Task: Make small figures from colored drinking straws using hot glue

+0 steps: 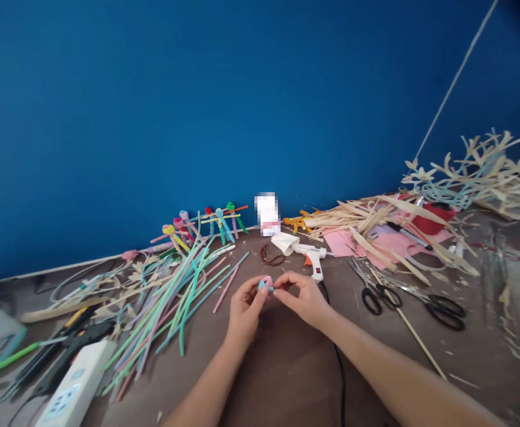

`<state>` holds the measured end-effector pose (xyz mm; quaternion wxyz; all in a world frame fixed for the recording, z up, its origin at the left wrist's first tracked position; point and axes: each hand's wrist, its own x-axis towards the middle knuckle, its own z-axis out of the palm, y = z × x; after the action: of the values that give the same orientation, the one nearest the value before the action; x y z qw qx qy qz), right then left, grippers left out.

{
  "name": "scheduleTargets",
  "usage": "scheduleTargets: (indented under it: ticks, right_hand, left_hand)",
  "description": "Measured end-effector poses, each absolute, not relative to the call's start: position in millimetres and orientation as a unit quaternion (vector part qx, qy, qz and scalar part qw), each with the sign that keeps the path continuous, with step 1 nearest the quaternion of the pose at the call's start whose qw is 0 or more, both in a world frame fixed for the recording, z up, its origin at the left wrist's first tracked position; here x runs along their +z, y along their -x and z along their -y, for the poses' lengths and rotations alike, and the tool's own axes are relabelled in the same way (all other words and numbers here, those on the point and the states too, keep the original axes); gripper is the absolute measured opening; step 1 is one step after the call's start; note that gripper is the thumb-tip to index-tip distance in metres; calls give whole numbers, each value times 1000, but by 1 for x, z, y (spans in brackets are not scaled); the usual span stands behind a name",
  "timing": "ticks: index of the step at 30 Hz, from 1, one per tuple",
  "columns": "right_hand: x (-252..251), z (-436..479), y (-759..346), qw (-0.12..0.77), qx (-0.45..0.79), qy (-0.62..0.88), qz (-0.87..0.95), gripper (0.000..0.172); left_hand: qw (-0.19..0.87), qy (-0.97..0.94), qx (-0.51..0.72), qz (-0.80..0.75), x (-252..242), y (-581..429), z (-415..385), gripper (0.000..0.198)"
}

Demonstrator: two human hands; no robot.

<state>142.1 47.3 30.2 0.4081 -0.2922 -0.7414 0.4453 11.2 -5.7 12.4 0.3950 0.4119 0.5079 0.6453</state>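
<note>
On brown surface (286,379), centre near: left hand (244,311) and right hand (303,300) hold small pink-and-blue pipe-cleaner twist (265,284), grips clamped from both sides, raised clear of surface. Fingertips work close together for fine control. Loose pipe-cleaner stems (184,302) lie left; hot glue gun (315,261) far; scissors (446,314) right. Clear container (495,267) far right, blurred; contents indeterminate.

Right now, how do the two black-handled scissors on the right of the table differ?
The left pair looks shorter than the right pair. The left pair's finger loops sit side by side, the right pair's one above the other. The left pair's blades angle more steeply. Both have black loops and metal blades, and lie on the table.
</note>
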Motion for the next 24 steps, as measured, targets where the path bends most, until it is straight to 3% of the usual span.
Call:
scheduleTargets:
  ticks: [7,24]
  right_hand:
    - [34,-46,-142,418,431,276,751,5]
    - [35,-44,-143,414,456,251,747,4]
  left_hand:
    - [315,-474,622,-538,9,-10,8,28]
    - [384,-446,620,-519,10,-12,8,29]
